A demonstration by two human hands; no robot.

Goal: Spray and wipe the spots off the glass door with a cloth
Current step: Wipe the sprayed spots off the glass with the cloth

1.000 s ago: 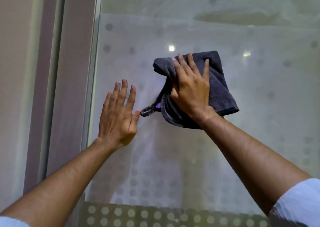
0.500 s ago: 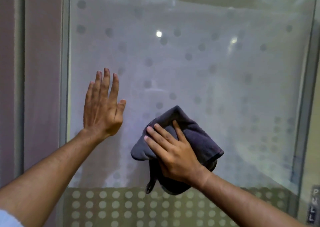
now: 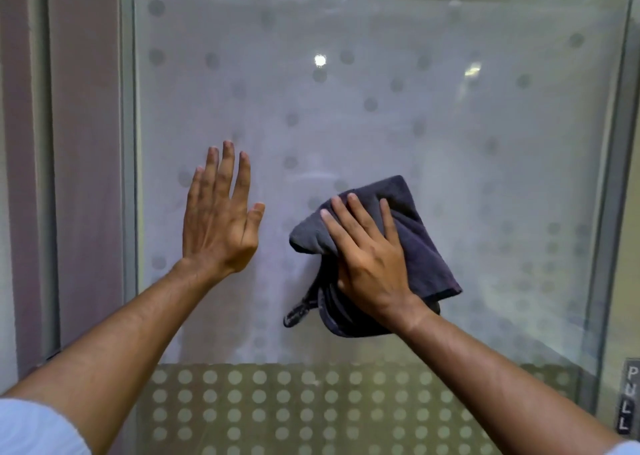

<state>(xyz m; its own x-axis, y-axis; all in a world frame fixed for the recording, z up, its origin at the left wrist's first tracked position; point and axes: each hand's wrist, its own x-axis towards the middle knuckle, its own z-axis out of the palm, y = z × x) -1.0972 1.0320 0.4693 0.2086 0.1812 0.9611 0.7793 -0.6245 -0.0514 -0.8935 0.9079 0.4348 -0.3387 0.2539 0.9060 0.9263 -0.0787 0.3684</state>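
Observation:
The glass door (image 3: 381, 108) fills the view, frosted and dotted with faint grey round spots. A dark grey folded cloth (image 3: 419, 243) lies flat against the glass at centre right. My right hand (image 3: 370, 260) presses on the cloth with fingers spread, palm over its lower left part. My left hand (image 3: 220, 219) rests flat on the glass to the left of the cloth, fingers pointing up, holding nothing. No spray bottle is in view.
A grey metal frame (image 3: 128, 177) runs down the left of the pane, another frame (image 3: 613, 212) down the right. A "PULL" label (image 3: 628, 399) sits at the lower right. A band of pale dots (image 3: 277, 409) crosses the bottom of the glass.
My right hand slid the cloth from high on the glass down and then slightly up and to the right. The left hand stayed flat on the glass.

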